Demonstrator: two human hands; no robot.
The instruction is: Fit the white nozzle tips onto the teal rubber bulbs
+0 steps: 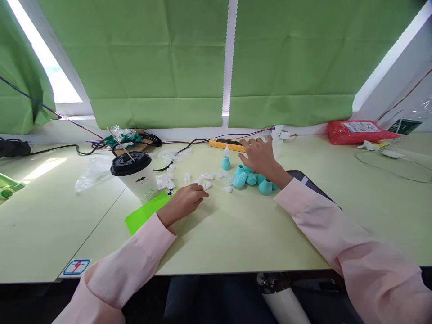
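Note:
My left hand [184, 202] rests low over the table with its fingers curled together. A small white cone-shaped piece [207, 185] shows right at its fingertips; whether it is gripped I cannot tell. My right hand [262, 155] hovers with fingers spread over the far side of a pile of turquoise rubber bulbs [240, 180]. Nothing shows in that hand. Just left of the pile, one turquoise bulb [226, 163] stands upright with a translucent white tip [227, 150] on top. Several loose white and clear pieces [207, 176] lie between the hands.
A white paper cup [143, 182] with a black lid stands left, by a bright green flat item [145, 216]. Behind are an orange power strip [219, 143], cables and clear plastic bags [92, 173]. A dark flat object [312, 186] lies under my right forearm; a red package [361, 132] sits back right.

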